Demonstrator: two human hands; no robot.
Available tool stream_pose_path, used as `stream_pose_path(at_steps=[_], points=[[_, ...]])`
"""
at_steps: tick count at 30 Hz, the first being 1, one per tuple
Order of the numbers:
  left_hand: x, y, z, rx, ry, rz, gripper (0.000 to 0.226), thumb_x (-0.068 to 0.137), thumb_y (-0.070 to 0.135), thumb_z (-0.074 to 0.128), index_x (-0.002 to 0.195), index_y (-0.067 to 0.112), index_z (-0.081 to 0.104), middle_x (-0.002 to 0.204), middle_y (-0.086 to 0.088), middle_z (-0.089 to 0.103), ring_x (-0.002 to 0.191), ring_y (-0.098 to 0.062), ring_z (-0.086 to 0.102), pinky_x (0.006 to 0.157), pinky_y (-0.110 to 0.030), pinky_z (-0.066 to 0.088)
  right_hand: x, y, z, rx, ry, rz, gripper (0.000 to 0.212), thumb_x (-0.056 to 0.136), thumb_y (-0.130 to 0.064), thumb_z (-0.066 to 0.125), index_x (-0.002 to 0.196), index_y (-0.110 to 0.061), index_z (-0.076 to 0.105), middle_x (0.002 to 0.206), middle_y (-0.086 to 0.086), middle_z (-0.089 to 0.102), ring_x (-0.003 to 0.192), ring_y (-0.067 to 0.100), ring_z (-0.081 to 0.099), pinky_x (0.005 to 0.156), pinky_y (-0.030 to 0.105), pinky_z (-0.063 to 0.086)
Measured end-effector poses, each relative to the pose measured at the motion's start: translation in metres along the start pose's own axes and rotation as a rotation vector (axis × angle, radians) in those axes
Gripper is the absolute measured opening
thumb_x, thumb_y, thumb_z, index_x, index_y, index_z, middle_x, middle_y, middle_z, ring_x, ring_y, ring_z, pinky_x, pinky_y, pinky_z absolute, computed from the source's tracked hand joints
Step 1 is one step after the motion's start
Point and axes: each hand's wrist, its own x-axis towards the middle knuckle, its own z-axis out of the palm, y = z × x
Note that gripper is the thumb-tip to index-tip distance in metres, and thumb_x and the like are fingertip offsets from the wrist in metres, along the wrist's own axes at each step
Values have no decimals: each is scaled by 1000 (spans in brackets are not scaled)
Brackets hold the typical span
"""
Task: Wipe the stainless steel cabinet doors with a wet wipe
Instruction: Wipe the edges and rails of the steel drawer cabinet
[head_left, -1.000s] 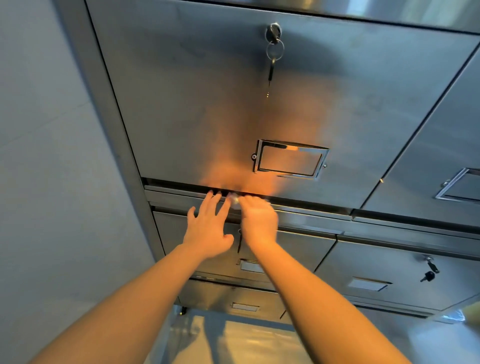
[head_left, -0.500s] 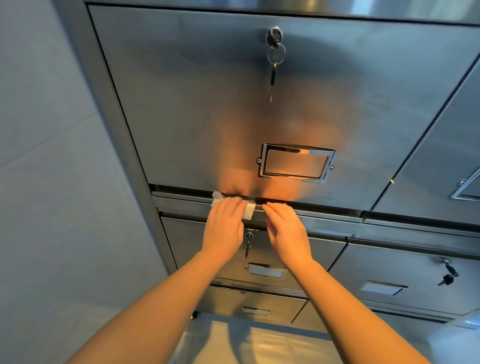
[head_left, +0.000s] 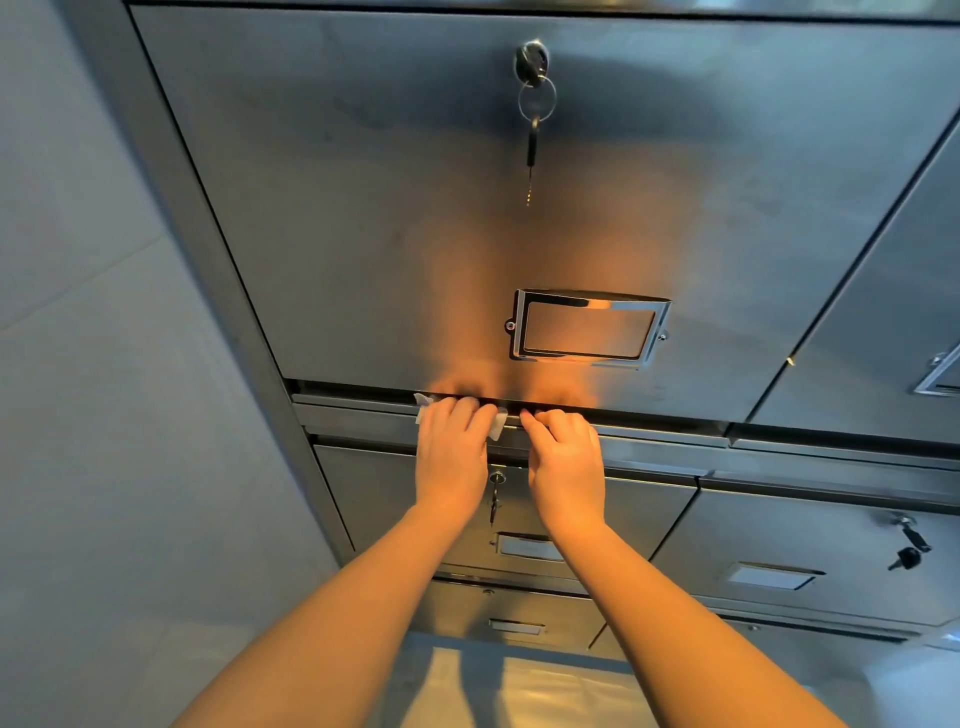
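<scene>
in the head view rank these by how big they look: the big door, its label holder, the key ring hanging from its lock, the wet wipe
1. big door, largest by far
2. label holder
3. wet wipe and key ring: unsure. The left hand covers most of the wipe, and the visible bits look about ring-sized.

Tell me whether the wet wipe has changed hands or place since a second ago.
Yes. The wet wipe was bunched under the right hand; now the left hand presses it further left along the ledge under the label holder.
</scene>
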Motion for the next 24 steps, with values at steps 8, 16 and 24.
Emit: stream_pose_path(at_steps=[8,16,24], points=[[-4,-44,-14,39,21,40,31,71,-3,65,101,6,68,95,-8,64,93,-23,50,82,-39,46,-3,7,3,-31,-1,-31,53,61,13,81,110,-4,71,92,9,66,84,31,60,75,41,53],[-7,-126,-45,95,119,-151,29,69,-17,70,90,3,69,89,-14,62,86,-32,50,72,-41,50,-5,-2,2,-5,-36,52,53,64,13,81,114,-4,71,97,10,66,90,33,60,79,43,54],[-1,1,2,-99,105,-168,20,88,23,52,79,18,69,79,0,60,81,-22,50,83,-34,35,-6,-3,4,-19,-18,41,50,66,14,76,114,-3,70,97,11,66,89,32,57,80,45,53]])
